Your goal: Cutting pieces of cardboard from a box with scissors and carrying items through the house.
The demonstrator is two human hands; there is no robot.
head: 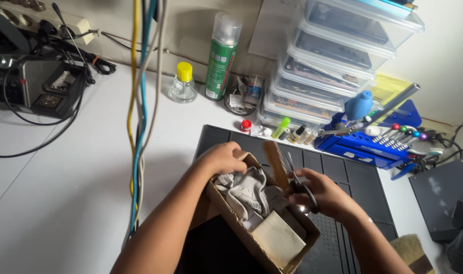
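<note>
An open cardboard box (231, 215) lies tilted on a dark work mat (343, 172), with grey packing material (249, 193) and a pale flat packet (277, 238) inside it. My left hand (222, 158) grips the box's far corner. My right hand (323, 194) holds black-handled scissors (298, 183), blades pointing up beside the raised box flap (276, 163).
Yellow, blue and grey cables (140, 101) hang in front at left. A green spray can (220, 56), a yellow-capped bottle (183, 82), stacked clear drawers (333, 61) and a blue tool rack (366, 137) line the back. A power strip and equipment (43, 76) sit far left.
</note>
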